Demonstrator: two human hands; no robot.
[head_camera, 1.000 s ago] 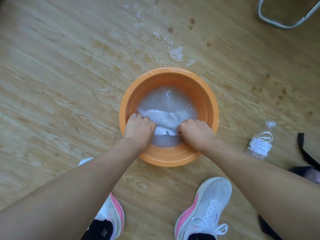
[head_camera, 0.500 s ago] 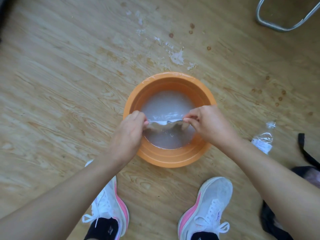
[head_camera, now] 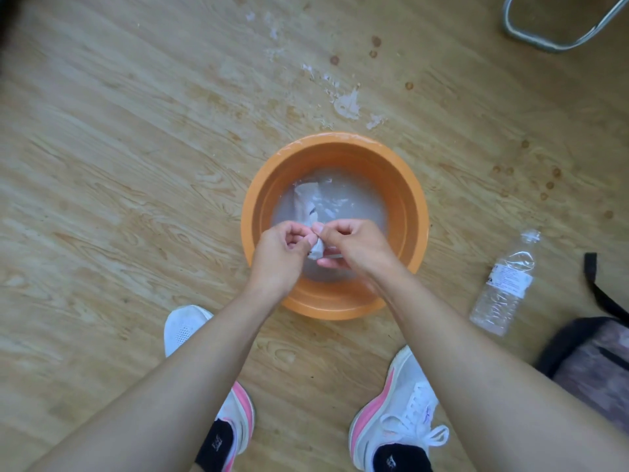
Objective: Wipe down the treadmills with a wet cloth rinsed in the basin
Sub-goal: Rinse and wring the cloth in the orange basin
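Over the orange basin (head_camera: 413, 212) — a bottle (head_camera: 503, 284) at its 3 o'clock — the wet cloth (head_camera: 308, 204) is pinched by the curled-in left grip (head_camera: 279, 253) and right grip (head_camera: 357, 247).

light: bright, even | shadows: faint | focus: soft | edges: wide-angle bowing

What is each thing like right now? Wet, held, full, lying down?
basin: upright, holds cloudy water.
cloth: wet, pinched by both hands, end trailing in water.
left hand: holds the cloth.
right hand: pinches the cloth.
bottle: lying on its side.
floor: splashed beyond the basin.
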